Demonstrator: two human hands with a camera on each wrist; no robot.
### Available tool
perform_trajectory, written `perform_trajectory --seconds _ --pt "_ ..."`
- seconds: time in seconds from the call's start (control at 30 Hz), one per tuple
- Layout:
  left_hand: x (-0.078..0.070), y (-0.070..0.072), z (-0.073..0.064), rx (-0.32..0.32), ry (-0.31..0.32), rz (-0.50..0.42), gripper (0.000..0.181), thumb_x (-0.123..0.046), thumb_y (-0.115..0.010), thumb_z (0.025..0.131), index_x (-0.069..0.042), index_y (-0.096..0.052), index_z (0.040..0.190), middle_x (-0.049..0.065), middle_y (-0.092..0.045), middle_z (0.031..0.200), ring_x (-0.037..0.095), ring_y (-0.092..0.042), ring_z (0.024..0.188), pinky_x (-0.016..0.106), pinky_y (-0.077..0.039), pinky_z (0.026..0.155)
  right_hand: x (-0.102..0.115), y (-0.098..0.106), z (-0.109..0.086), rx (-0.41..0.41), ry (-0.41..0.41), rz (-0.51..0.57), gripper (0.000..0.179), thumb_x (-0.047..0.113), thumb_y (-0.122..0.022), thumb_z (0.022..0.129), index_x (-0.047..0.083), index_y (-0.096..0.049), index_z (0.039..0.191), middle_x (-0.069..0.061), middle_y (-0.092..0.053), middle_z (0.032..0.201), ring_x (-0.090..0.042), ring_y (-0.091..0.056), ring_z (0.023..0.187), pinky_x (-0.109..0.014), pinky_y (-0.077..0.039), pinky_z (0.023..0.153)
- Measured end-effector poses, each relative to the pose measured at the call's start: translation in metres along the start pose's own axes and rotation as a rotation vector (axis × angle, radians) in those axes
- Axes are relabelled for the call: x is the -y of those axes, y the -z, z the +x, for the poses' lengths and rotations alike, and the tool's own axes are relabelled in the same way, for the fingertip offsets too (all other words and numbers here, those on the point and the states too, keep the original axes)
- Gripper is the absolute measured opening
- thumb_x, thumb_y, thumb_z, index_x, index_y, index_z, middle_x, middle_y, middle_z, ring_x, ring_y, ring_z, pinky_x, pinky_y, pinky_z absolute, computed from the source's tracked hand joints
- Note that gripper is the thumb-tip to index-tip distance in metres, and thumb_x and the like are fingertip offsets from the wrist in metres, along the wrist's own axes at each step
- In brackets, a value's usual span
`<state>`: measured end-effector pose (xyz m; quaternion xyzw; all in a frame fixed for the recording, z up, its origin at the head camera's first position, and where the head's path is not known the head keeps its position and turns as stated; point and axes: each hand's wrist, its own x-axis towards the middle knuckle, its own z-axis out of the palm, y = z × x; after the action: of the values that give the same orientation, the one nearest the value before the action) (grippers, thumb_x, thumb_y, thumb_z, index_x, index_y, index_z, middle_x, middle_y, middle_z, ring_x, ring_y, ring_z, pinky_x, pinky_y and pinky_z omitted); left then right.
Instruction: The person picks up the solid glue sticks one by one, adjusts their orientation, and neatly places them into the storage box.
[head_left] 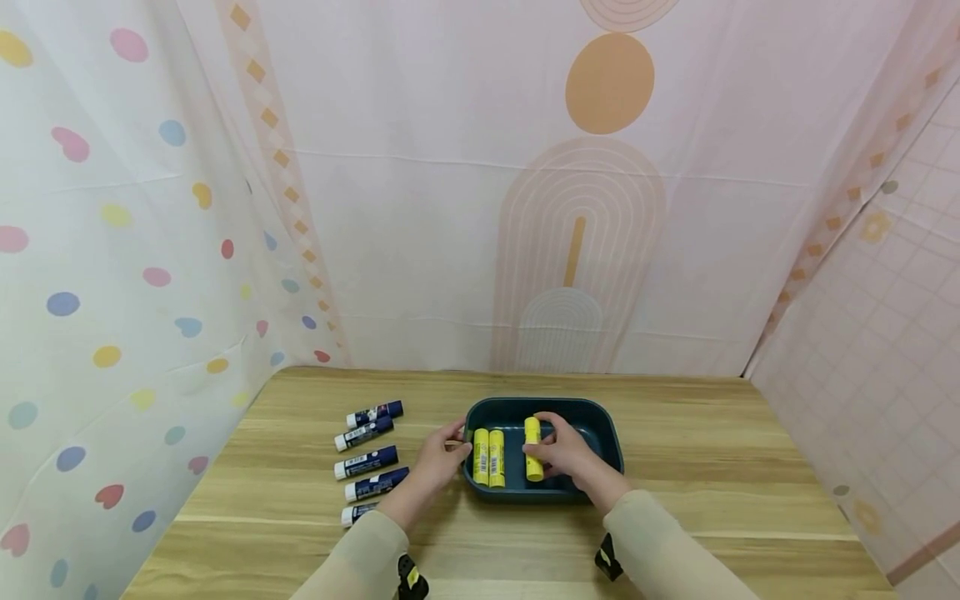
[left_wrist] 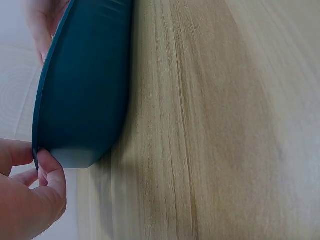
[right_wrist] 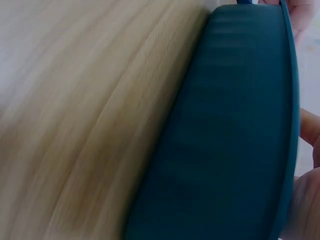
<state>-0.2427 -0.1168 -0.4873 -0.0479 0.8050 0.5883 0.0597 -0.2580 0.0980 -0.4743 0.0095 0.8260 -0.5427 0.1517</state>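
Note:
A dark teal plastic box (head_left: 525,495) sits on the wooden table. My left hand (head_left: 441,457) pinches its left rim between thumb and fingers, as the left wrist view shows at close range. Inside, two yellow glue sticks (head_left: 489,458) lie side by side against the left wall. My right hand (head_left: 566,450) reaches over the box and grips a third yellow glue stick (head_left: 533,450), held lengthwise between thumb and fingers. In the right wrist view the box wall (right_wrist: 225,125) hides that glue stick, and only part of the right hand (right_wrist: 307,195) shows beyond the rim.
Left of the box, several dark blue glue sticks with white ends (head_left: 366,462) lie in a loose column on the table (head_left: 705,450). The left forearm covers part of the nearest one. Patterned curtains (head_left: 420,250) hang behind and at both sides of the table.

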Motion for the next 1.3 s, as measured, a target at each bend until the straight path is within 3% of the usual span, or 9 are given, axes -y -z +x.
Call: perform_trajectory --seconds 0.4,0.73,1.07,1.3 --pt "-0.001 0.001 0.0 -0.002 0.0 -0.009 0.049 -0.001 -0.054 0.094 -0.008 -0.044 0.142 0.016 -0.05 0.113 0.021 -0.052 0.09 0.028 -0.044 0.066 0.002 -0.026 0.013 0.037 0.0 -0.142 0.065 0.016 -0.072 0.083 0.008 -0.04 0.139 -0.014 -0.059 0.093 -0.019 -0.06 0.074 -0.033 -0.055 0.059" --pt "-0.001 0.002 0.0 0.004 -0.005 0.001 0.049 -0.003 -0.054 0.094 -0.007 -0.043 0.142 0.015 -0.05 0.112 0.02 -0.052 0.092 0.027 -0.046 0.068 0.001 -0.034 0.016 0.042 0.013 -0.2 0.065 0.017 -0.073 0.083 0.01 -0.041 0.139 -0.019 -0.057 0.113 -0.019 -0.06 0.074 -0.031 -0.053 0.057" --pt "0.001 0.002 0.0 -0.002 -0.005 -0.001 0.049 -0.003 -0.054 0.094 -0.008 -0.044 0.141 0.015 -0.051 0.112 0.02 -0.053 0.092 0.026 -0.046 0.069 0.003 -0.032 0.011 0.064 0.031 -0.215 0.067 0.019 -0.073 0.083 0.009 -0.04 0.141 -0.012 -0.058 0.092 -0.018 -0.058 0.066 -0.031 -0.053 0.056" --pt "0.001 0.002 0.0 0.004 -0.006 -0.01 0.049 -0.003 -0.054 0.094 -0.007 -0.044 0.141 0.014 -0.05 0.109 0.019 -0.053 0.088 0.028 -0.045 0.067 0.007 -0.023 0.002 0.074 0.085 -0.316 0.061 0.021 -0.071 0.084 0.004 -0.044 0.137 -0.009 -0.058 0.085 -0.018 -0.057 0.059 -0.03 -0.05 0.054"
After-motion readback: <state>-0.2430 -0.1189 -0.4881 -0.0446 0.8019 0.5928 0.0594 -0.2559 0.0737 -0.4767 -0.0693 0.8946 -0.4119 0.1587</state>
